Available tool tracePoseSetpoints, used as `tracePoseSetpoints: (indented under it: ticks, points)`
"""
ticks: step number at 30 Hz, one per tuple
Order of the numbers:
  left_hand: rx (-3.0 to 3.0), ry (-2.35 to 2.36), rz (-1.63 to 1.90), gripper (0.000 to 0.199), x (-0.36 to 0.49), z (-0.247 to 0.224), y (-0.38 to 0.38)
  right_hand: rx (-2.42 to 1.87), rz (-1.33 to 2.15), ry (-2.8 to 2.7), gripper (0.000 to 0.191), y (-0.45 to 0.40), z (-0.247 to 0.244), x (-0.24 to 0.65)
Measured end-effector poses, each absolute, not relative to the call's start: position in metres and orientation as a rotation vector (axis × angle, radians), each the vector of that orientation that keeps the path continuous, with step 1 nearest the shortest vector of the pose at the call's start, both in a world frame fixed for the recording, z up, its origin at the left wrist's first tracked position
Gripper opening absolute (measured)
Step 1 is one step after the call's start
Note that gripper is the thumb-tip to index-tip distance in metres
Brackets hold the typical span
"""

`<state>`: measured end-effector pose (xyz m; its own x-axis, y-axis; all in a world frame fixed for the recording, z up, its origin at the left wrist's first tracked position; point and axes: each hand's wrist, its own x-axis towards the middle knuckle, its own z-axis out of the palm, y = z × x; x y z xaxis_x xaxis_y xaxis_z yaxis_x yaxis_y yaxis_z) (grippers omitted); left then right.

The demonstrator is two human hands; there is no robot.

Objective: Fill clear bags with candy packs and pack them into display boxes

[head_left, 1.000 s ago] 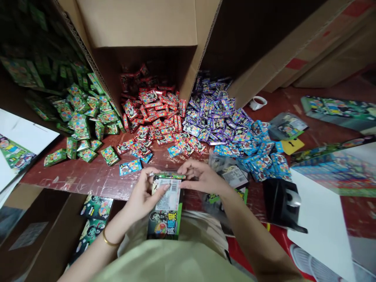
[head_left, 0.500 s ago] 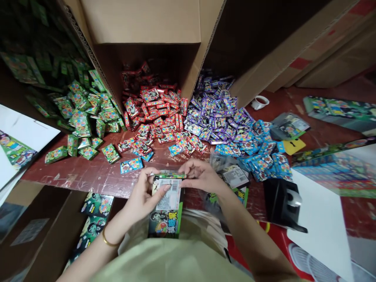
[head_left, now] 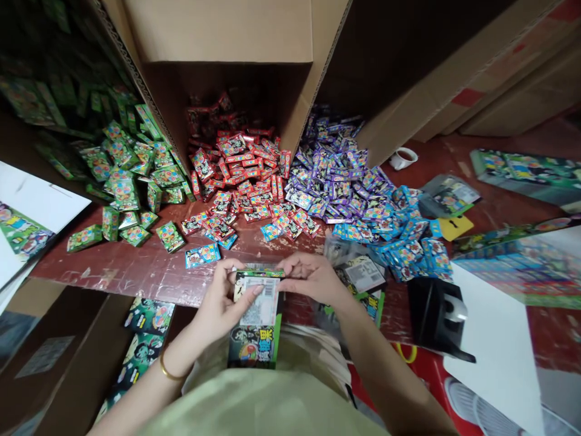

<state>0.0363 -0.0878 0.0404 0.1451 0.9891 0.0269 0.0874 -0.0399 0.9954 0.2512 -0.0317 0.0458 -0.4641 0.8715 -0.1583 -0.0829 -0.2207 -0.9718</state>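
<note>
A black and green printed package (head_left: 255,327) with a white barcode label is held upright close to my body. My left hand (head_left: 227,298) wraps its left side, thumb across the label. At the top right corner, the fingers of my right hand (head_left: 308,275) pinch the package's upper edge. Just beyond lie small red packets (head_left: 254,163), purple packets (head_left: 338,172) and blue packets (head_left: 408,242) in piles. Green packets (head_left: 124,191) are heaped at the left, and a single blue packet (head_left: 203,255) rests near my left hand.
Cardboard boxes (head_left: 227,30) stand behind the piles. To the right are a white cup (head_left: 403,158), a black tape dispenser (head_left: 438,315) and flat clear packages (head_left: 451,195). Printed green boxes (head_left: 145,348) sit in a carton (head_left: 82,363) below the table's left edge.
My right hand's fingers have shifted slightly left and down along the package's top edge. My left hand keeps its hold with little movement.
</note>
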Motion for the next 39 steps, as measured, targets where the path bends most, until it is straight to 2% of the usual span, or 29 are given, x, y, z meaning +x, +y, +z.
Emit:
tracePoseSetpoints:
  ticks: [12,17,20,21,24,26,30,34,39]
  points:
    - [1.297,1.187,0.986,0.026,0.034,0.036,-0.088,-1.081,1.642,-1.434,0.023,-0.041,0.048,0.251]
    - [1.270,1.234,1.161,0.015,0.040,0.037,-0.081,-1.111,1.355,-1.174,0.030,-0.066,0.028,0.218]
    - [1.182,1.250,1.265,0.014,0.047,0.035,-0.080,-1.166,1.178,-1.216,0.018,-0.074,0.018,0.199]
    - [1.134,1.256,1.306,0.015,0.048,0.033,-0.081,-1.164,1.133,-1.232,0.015,-0.075,0.017,0.194]
    - [1.045,1.316,1.389,0.036,0.045,0.026,-0.086,-1.140,1.055,-1.197,0.013,-0.072,0.021,0.190]
    - [1.085,1.395,1.268,0.032,0.038,0.023,-0.085,-1.109,1.066,-1.181,0.011,-0.067,0.026,0.191]
    - [0.982,1.463,1.062,0.038,0.029,0.030,-0.076,-1.074,1.272,-1.141,0.025,-0.056,0.037,0.196]
    - [0.799,1.529,1.022,0.047,0.036,0.042,-0.072,-1.109,1.517,-0.996,0.037,-0.050,0.040,0.205]
    - [0.904,1.646,0.989,0.046,0.048,0.041,-0.077,-1.122,1.659,-0.897,0.038,-0.051,0.038,0.224]
